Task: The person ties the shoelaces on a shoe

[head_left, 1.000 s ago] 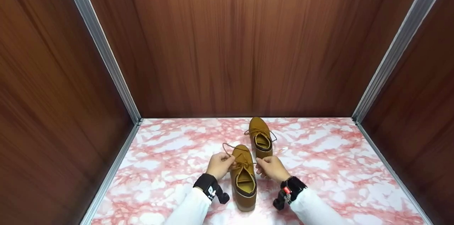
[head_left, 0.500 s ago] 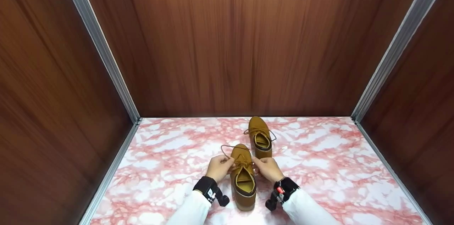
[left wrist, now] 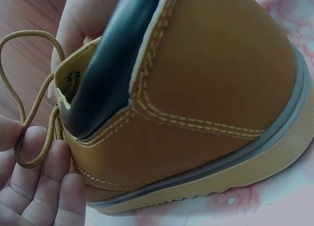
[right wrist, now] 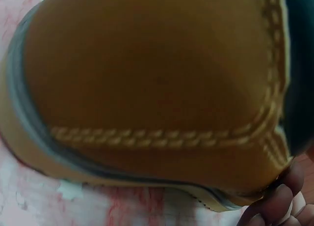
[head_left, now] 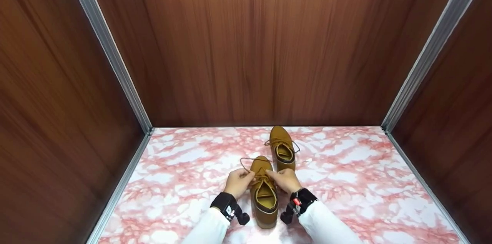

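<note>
A tan-brown lace-up shoe [head_left: 266, 213] stands on the marbled surface, toe pointing away. My left hand [head_left: 237, 182] is at its left side, pinching a brown shoelace [left wrist: 37, 162] between thumb and fingers. In the left wrist view the lace rises in a loop above those fingers. Over the shoe's right side, my right hand [head_left: 285, 180] reaches in with its thumb at the lacing. Its curled fingers [right wrist: 274, 201] are at the front edge of the opening with the other lace end, whose grip is mostly hidden.
A matching shoe [head_left: 280, 136] stands just beyond, slightly right, its laces spread to both sides. Wood-grain panels [head_left: 246, 44] with metal corner strips enclose the pink-and-white surface [head_left: 184, 151] at the back and sides.
My right hand has moved left and inward, from beside the near shoe to over its lacing. The left hand keeps its pinch on the lace in nearly the same place.
</note>
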Motion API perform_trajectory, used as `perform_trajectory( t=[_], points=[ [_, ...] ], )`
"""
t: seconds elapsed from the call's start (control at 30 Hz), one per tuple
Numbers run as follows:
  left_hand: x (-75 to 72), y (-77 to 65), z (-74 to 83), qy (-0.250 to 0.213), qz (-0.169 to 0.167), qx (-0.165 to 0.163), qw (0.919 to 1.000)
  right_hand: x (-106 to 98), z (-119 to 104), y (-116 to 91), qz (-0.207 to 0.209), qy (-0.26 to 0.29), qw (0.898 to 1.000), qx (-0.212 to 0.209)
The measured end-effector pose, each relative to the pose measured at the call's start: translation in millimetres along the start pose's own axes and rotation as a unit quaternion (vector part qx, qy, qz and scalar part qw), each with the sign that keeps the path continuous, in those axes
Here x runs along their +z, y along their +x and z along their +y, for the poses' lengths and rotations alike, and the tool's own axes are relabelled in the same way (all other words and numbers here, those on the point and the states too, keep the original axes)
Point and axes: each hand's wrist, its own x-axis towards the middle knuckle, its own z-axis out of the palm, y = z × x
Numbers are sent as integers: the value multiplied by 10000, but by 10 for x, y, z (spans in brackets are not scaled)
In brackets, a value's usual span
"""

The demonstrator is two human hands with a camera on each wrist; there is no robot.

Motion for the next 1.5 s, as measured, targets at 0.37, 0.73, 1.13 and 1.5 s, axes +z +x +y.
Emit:
perform_trajectory(
  t=[0.37,0.73,1.13,1.5],
  points=[
    [-2,-26,13,159,38,67,9998,6,-18,6,-233,232,9992,204],
    [14,-30,21,307,81,164,9994,-18,-50,28,-341,61,9985,420],
    [15,-20,34,431,148,208,9987,-32,-94,24,-462,-248,9984,195],
    [18,-25,40,153,31,180,9997,-54,-126,21,-643,450,9966,-231]
  ],
)
